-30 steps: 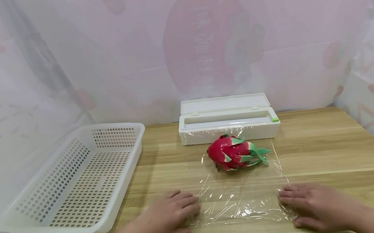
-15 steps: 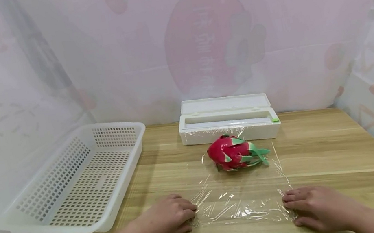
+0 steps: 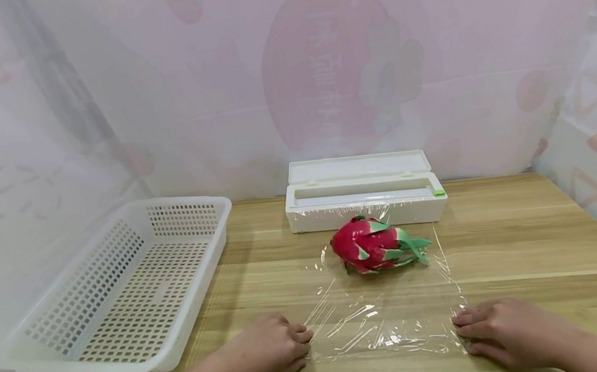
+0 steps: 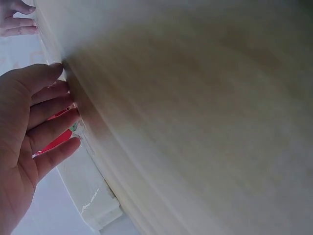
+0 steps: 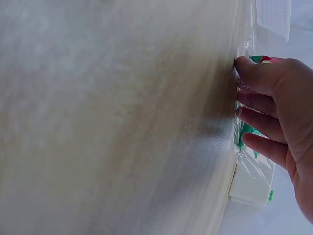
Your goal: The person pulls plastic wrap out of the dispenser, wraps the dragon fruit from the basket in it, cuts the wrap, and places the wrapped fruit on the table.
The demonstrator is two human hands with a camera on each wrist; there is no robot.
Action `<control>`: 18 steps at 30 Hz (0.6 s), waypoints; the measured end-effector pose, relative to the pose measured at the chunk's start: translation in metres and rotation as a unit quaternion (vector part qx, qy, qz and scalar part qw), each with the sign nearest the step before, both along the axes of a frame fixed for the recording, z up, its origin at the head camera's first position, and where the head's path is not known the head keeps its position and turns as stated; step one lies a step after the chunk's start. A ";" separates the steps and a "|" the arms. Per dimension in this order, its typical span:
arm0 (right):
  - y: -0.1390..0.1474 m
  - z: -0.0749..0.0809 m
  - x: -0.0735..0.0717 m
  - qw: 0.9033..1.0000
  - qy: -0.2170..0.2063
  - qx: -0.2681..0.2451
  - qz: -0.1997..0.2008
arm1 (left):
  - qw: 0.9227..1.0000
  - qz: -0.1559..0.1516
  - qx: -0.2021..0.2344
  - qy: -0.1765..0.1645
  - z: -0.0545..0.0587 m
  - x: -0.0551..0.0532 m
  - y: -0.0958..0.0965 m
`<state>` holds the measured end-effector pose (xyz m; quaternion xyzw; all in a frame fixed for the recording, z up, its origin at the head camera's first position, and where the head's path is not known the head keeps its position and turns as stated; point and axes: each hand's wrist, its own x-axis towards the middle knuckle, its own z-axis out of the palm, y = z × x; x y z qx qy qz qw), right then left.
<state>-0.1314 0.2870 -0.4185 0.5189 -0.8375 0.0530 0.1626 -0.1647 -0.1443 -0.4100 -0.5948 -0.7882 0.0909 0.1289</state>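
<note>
A sheet of clear plastic wrap (image 3: 380, 320) stretches over the table from a white wrap box (image 3: 322, 218). On the sheet, near the box, lies a red dragon fruit (image 3: 365, 247) with green scales. My left hand (image 3: 272, 349) pinches the sheet's near left corner, its fingers bent down to the table. At the near right corner, my right hand (image 3: 510, 333) pinches the wrap between thumb and fingers. In the right wrist view, crumpled wrap (image 5: 243, 51) shows at the thumb. The fingers partly hide both corners.
A white perforated plastic basket (image 3: 199, 298) stands on the left of the wooden table (image 3: 525, 227). The wrap box has its lid (image 3: 357, 166) raised, and a small green piece (image 3: 439, 192) sits at its right end. Printed curtains enclose the back and sides.
My left hand's fingers have gone from spread flat to bent at the wrap's corner. My right hand has shifted slightly nearer and closed on its corner. The dragon fruit and box stay put.
</note>
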 end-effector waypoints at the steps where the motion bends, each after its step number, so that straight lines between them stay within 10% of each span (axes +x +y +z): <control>1: 0.000 0.000 0.000 1.000 0.000 -0.001 0.001 | 1.000 -0.003 -0.002 0.009 0.000 0.000 0.001; 18: 0.001 -0.003 -0.001 0.998 0.030 -0.057 0.010 | 0.999 -0.002 0.038 0.008 0.008 -0.003 0.003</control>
